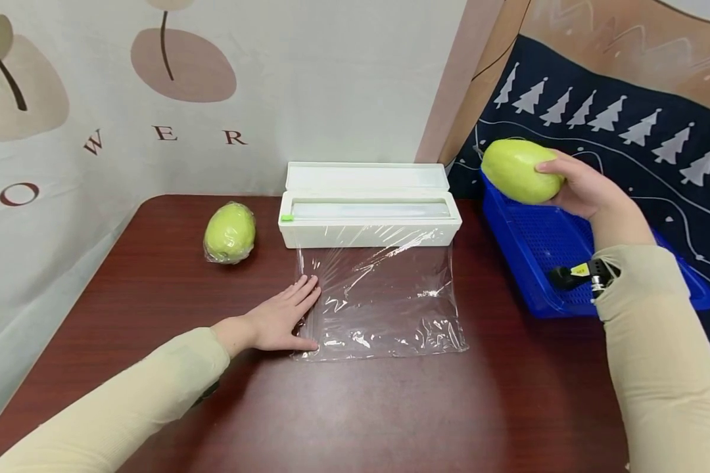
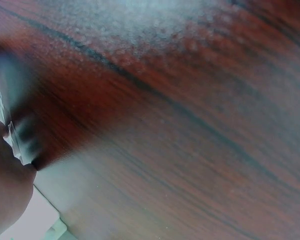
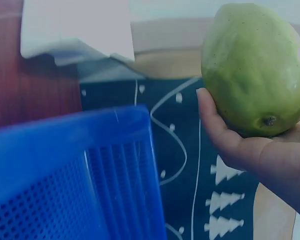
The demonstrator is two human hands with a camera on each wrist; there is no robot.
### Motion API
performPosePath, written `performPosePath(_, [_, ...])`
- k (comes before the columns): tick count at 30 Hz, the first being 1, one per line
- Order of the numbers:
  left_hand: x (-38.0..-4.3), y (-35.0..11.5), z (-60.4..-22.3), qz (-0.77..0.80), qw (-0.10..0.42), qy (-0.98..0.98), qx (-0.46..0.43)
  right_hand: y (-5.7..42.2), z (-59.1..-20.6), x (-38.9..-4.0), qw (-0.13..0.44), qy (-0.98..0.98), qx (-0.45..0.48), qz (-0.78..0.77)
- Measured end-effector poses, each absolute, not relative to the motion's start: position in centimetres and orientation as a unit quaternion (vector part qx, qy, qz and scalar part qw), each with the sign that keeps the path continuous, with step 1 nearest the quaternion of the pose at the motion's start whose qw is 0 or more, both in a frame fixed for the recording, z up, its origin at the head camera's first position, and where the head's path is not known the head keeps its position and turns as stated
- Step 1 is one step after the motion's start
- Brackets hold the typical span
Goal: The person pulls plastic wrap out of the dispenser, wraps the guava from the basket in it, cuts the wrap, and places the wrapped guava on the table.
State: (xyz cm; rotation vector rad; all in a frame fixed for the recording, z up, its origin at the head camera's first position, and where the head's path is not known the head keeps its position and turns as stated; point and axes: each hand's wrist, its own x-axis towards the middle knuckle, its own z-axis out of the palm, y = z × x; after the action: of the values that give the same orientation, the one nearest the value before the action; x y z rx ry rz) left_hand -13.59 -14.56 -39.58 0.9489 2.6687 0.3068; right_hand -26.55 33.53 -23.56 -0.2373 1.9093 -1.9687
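My right hand [image 1: 580, 187] grips a smooth, oval green papaya [image 1: 519, 171] in the air over the back of a blue basket [image 1: 511, 253]. In the right wrist view, the fingers curl under the papaya [image 3: 255, 70], and its stem scar shows. My left hand [image 1: 281, 315] lies spread on the left edge of a sheet of clear plastic wrap [image 1: 384, 302]. That sheet runs from a white wrap dispenser [image 1: 369, 233], whose lid is raised, forward across the table. Left of the dispenser lies another green papaya [image 1: 229, 231], covered in plastic wrap.
The dark red-brown table [image 1: 361, 414] meets a pale printed cloth [image 1: 343, 85] at the back. A small green slider [image 1: 286, 218] sits at the dispenser's left end. On the right hangs a navy cloth with white trees [image 1: 586, 112], behind the basket.
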Motion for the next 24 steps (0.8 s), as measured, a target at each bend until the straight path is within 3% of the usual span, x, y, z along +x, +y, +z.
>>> performPosePath(24, [-13.5,-14.6,-39.5,0.102,0.146,0.927,0.331,24.1,-25.8,-22.5,0.189,0.755,-0.176,-0.602])
